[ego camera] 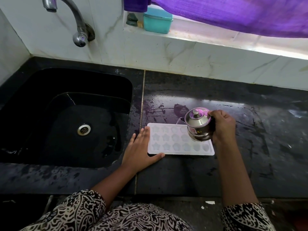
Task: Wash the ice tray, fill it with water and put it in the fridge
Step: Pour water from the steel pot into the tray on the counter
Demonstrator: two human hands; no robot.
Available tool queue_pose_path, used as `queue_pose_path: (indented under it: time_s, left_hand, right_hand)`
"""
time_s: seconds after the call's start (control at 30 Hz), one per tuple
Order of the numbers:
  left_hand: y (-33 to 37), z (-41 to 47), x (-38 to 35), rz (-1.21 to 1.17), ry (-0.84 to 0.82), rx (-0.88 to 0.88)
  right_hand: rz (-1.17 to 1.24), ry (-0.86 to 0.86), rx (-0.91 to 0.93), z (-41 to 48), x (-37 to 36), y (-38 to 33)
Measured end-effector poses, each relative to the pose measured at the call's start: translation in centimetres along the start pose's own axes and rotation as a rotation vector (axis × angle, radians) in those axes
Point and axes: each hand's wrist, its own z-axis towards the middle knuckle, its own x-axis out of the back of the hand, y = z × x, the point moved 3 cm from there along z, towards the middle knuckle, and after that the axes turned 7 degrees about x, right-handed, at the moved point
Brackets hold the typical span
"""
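The right hand [222, 125] has its fingers curled round the side of a small steel pot [198, 125], lid on, and holds it tipped over the far right corner of the ice tray [166, 142]. A thin spout shows at the pot's left side, pointing down toward the far row of moulds; whether water is actually running from it I cannot tell.

The left hand [141, 147] grips nothing. It lies flat with straight fingers against the tray's left edge, the thumb stretched along the near edge, as if to steady it.

The tray itself is white with star and shell moulds, and it lies flat on the black counter [183, 177], just right of the sink [83, 80]. Drops and wet streaks shine on the stone behind it, and the sink basin looks wet too. The tap [78, 25] above the sink is not running.

By the look of it, the washing is over and the filling is under way or about to start. The moulds are pale and I cannot say how many hold water. After that the tray has to be carried level to the fridge, which is nowhere in view.
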Motion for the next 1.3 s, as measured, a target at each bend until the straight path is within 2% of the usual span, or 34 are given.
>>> queue_pose_path:
  time_s: [1.3]
  left_hand:
    - [0.01, -0.05, -0.09, -0.003, 0.007, -0.002]
  right_hand:
    - [-0.082, -0.007, 0.008, 0.17, 0.27, -0.69]
